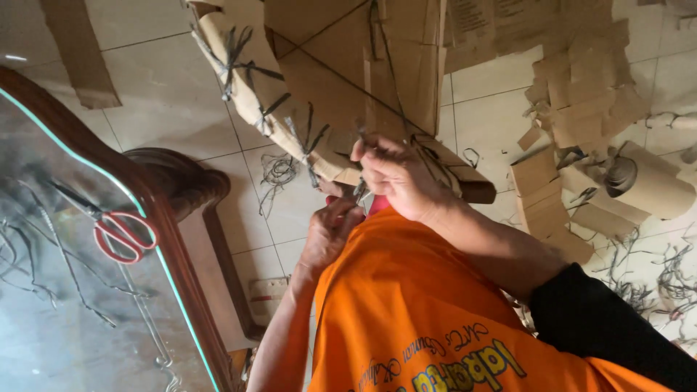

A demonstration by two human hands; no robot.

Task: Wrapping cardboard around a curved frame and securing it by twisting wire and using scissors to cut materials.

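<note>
Two hands meet just above the orange shirt point(406, 305), both working at the lower edge of a large cardboard structure point(348, 80) laced with dark wire ties. Against the shirt's top edge, the left hand point(330, 232) is closed around a pair of red-handled pliers point(363, 197), whose metal tip points up at the cardboard. Directly above the shirt, the right hand point(396, 174) has its fingers pinched on a strand of dark wire point(361, 134) at the cardboard's rim, so the two hands sit close together, nearly touching. Left of the shirt, red-handled scissors point(120, 234) lie on a glass-topped table point(58, 305) with a dark wooden frame, among loose wire strands. Beyond the shirt to the right, cardboard scraps point(581, 80) and a cardboard roll point(653, 185) lie scattered on the pale tiled floor point(167, 94), with more wire offcuts near them.
</note>
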